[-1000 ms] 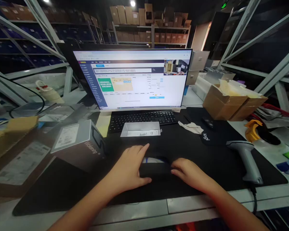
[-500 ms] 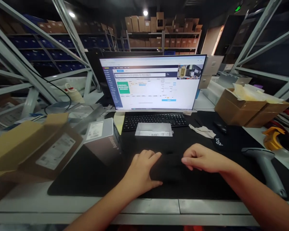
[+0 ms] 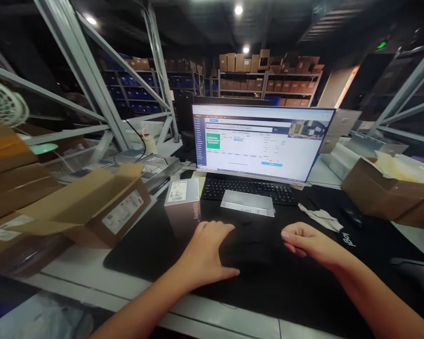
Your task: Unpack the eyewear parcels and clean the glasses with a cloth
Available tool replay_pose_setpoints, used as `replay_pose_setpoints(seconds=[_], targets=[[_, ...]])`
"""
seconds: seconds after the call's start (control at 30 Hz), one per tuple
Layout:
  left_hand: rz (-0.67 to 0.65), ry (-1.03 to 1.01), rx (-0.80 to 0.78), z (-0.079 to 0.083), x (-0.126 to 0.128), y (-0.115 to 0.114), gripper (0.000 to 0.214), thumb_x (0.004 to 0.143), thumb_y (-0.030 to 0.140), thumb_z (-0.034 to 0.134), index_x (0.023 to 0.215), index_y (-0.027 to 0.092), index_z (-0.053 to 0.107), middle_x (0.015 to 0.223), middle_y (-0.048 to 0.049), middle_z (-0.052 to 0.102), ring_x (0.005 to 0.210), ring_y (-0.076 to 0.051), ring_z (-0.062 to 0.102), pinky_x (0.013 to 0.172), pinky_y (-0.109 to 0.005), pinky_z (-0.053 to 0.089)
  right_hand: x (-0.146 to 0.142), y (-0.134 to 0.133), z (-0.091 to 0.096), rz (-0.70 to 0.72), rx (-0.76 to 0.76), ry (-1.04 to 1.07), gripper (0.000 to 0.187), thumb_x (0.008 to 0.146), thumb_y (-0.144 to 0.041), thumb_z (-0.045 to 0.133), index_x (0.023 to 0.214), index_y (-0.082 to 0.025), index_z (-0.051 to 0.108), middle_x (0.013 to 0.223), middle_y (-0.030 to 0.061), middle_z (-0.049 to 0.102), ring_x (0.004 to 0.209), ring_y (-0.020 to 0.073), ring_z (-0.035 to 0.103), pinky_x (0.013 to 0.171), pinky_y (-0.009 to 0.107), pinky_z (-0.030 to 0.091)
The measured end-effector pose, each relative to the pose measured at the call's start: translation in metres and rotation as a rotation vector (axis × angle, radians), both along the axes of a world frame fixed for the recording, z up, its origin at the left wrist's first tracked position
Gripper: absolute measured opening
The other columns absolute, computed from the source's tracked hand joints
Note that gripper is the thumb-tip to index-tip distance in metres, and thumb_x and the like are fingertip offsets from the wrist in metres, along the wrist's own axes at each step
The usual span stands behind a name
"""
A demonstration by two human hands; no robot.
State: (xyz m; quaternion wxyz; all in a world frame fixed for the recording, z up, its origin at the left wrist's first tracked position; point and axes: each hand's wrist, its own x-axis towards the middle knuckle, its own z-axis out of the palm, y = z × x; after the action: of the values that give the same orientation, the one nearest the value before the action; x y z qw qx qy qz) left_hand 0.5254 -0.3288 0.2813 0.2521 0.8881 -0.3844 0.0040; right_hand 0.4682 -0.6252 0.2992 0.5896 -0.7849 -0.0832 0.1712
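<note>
My left hand (image 3: pixel 207 252) is over the black desk mat (image 3: pixel 254 296), beside the lower right of a grey box (image 3: pixel 182 192) with a white label. Its thumb and fingers are spread in a C shape; I see only black between them and make out no object. To the right, my right hand (image 3: pixel 305 241) hovers with its fingers curled and thumb pressed on the forefinger. Whatever it may pinch is hidden or too small to name. A shallow white tray (image 3: pixel 248 200) lies behind both hands, in front of the keyboard (image 3: pixel 247 187).
A lit monitor (image 3: pixel 254 141) stands at the back. At left is an open cardboard box (image 3: pixel 109 214). Further right are a crumpled white cloth (image 3: pixel 321 216), a mouse (image 3: pixel 352 216), another cardboard box (image 3: pixel 378 190) and a barcode scanner (image 3: pixel 415 273) at the edge.
The view has turned left, so the desk things appear further right. My left hand is nearer the grey box, and the gap between my hands has widened.
</note>
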Motion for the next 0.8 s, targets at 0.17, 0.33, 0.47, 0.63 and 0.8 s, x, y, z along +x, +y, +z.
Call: replay_pose_setpoints(seconds=[0.17, 0.33, 0.47, 0.63, 0.8], targets=[[-0.039, -0.005, 0.158, -0.002, -0.003, -0.008, 0.1, 0.062, 0.034, 0.091, 0.148, 0.037, 0.041, 0.118, -0.0065, 0.055, 0.104, -0.028, 0.056, 0.093, -0.046, 0.048, -0.019, -0.01, -0.029, 0.006, -0.22, 0.044, 0.057, 0.089, -0.07, 0.046, 0.065, -0.018, 0.054, 0.053, -0.0043, 0.042, 0.049, 0.0095, 0.035, 0.048, 0.024, 0.024], [-0.068, -0.048, 0.266, -0.014, 0.001, -0.017, 0.09, 0.068, 0.034, 0.085, 0.147, 0.042, 0.043, 0.116, -0.0068, 0.055, 0.104, -0.028, 0.056, 0.09, -0.044, 0.048, -0.029, -0.012, -0.054, -0.051, -0.401, 0.093, 0.044, 0.093, -0.052, 0.049, 0.067, -0.018, 0.057, 0.055, -0.0037, 0.046, 0.049, 0.0097, 0.037, 0.05, 0.023, 0.028], [-0.093, -0.074, 0.325, -0.013, 0.005, -0.02, 0.09, 0.071, 0.036, 0.083, 0.15, 0.042, 0.04, 0.115, -0.0065, 0.057, 0.101, -0.027, 0.056, 0.087, -0.041, 0.049, -0.027, -0.011, -0.065, -0.102, -0.487, 0.058, 0.035, 0.094, -0.04, 0.052, 0.067, -0.018, 0.058, 0.06, -0.0009, 0.054, 0.055, 0.0114, 0.044, 0.054, 0.024, 0.027], [-0.096, -0.153, 0.343, -0.014, 0.004, -0.023, 0.094, 0.07, 0.033, 0.081, 0.153, 0.037, 0.038, 0.115, -0.0084, 0.058, 0.099, -0.028, 0.057, 0.086, -0.042, 0.051, -0.022, -0.01, -0.053, -0.106, -0.484, 0.032, 0.036, 0.094, -0.038, 0.055, 0.063, -0.019, 0.057, 0.058, -0.0015, 0.052, 0.053, 0.0107, 0.044, 0.053, 0.023, 0.029], [-0.15, -0.175, 0.332, -0.016, -0.005, -0.023, 0.093, 0.066, 0.023, 0.079, 0.15, 0.036, 0.042, 0.116, -0.0088, 0.057, 0.101, -0.029, 0.057, 0.087, -0.044, 0.051, -0.013, 0.02, -0.004, 0.047, -0.326, 0.057, 0.034, 0.093, -0.037, 0.053, 0.067, -0.017, 0.063, 0.045, -0.0071, 0.046, 0.039, 0.0069, 0.041, 0.046, 0.02, 0.033]])
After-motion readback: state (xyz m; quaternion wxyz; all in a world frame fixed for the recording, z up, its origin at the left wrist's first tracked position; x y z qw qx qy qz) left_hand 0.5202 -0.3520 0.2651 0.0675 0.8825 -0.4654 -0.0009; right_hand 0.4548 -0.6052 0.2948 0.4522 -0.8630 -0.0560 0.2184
